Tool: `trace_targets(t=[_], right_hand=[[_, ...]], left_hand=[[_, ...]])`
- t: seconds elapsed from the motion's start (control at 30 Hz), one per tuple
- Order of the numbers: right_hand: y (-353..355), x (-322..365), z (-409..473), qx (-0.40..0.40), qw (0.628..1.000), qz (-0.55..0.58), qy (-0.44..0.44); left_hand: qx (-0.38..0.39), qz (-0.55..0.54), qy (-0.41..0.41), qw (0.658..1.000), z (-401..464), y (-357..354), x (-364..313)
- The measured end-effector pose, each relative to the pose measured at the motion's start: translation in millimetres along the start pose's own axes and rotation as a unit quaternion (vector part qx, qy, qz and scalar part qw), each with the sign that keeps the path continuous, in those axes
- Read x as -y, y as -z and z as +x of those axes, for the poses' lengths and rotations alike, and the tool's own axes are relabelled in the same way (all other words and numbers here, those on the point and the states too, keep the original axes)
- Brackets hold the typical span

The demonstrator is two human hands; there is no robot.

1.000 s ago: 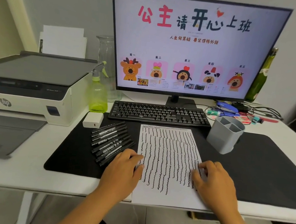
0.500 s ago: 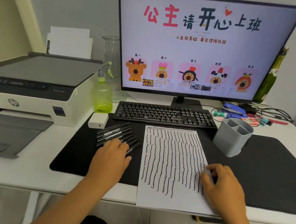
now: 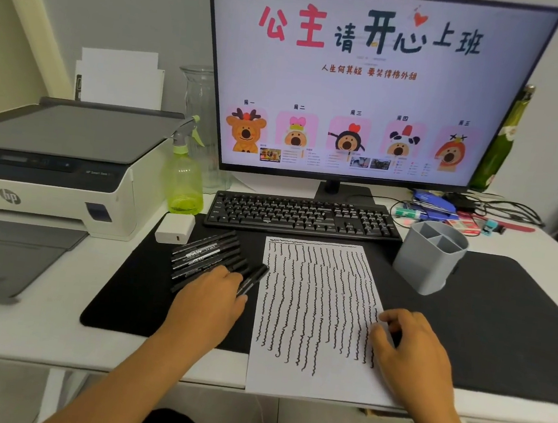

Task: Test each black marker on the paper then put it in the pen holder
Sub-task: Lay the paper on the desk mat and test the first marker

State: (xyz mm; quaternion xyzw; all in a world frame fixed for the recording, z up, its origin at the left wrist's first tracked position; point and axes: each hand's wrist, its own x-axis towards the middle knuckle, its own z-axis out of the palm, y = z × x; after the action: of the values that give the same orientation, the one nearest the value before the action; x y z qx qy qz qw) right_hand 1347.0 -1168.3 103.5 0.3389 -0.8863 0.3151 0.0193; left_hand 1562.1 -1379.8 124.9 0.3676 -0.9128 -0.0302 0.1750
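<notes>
Several black markers [image 3: 205,251] lie side by side on the black desk mat, left of the paper. My left hand [image 3: 210,302] lies flat over the nearer ends of the row, fingertips touching the marker closest to the paper [image 3: 254,279]; none is lifted. The white paper [image 3: 316,304] is covered with wavy black test lines. My right hand [image 3: 410,345] rests on its right edge with fingers loosely curled and nothing in them. The grey pen holder [image 3: 429,261] stands beyond the paper's top right corner, with no markers showing in its compartments.
A black keyboard [image 3: 303,215] and a monitor [image 3: 367,82] sit behind the paper. A white charger block [image 3: 174,228], a green spray bottle [image 3: 184,180] and a printer [image 3: 51,166] are at the left. Cables and small stationery [image 3: 460,213] lie at the back right.
My left hand moved from the paper's left edge leftward and forward onto the row of markers. My right hand stayed on the paper's right edge.
</notes>
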Motion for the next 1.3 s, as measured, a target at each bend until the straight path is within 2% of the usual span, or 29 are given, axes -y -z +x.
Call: trace_targets(t=[0.07,0.13,0.23,0.37,0.4,0.47,0.63,0.7,0.83,0.97,1.07,1.17,1.23,1.3], right_hand=[[2,2,0,-0.001,1.000,0.021,-0.002],[8,5,0,-0.016,0.998,0.055,0.003],[14,20,-6,-0.009,0.992,0.114,0.053],[15,61,-19,0.149,0.954,0.245,0.087],[13,69,-20,0.178,0.945,0.260,0.089],[11,78,-20,0.199,0.935,0.279,0.094],[8,76,-17,0.178,0.924,0.314,0.128],[10,70,-14,0.184,0.918,0.329,0.128],[16,59,-10,0.192,0.892,0.400,0.090],[13,59,-10,0.202,0.826,0.525,0.041],[9,64,-9,0.225,0.765,0.603,0.034],[6,66,-8,0.229,0.720,0.654,0.042],[4,69,-9,0.229,0.726,0.646,0.060],[5,69,-9,0.228,0.755,0.609,0.084]], left_hand=[[-0.006,-0.082,0.020,0.996,1,5,-2],[0.014,-0.235,0.052,0.970,3,15,-7],[0.062,-0.487,0.103,0.865,6,27,-24],[0.112,-0.644,0.144,0.743,1,30,-53],[0.123,-0.658,0.145,0.728,0,29,-58],[0.139,-0.658,0.133,0.728,-4,27,-66],[0.137,-0.682,0.129,0.706,-7,24,-64],[0.118,-0.668,0.121,0.725,-5,28,-56],[0.127,-0.538,0.008,0.833,-1,37,-41],[0.131,-0.407,-0.103,0.898,-1,44,-41],[0.108,-0.329,-0.180,0.921,2,49,-46],[0.129,-0.313,-0.200,0.919,2,55,-50],[0.143,-0.295,-0.208,0.922,0,54,-53],[0.148,-0.267,-0.205,0.930,-3,52,-56]])
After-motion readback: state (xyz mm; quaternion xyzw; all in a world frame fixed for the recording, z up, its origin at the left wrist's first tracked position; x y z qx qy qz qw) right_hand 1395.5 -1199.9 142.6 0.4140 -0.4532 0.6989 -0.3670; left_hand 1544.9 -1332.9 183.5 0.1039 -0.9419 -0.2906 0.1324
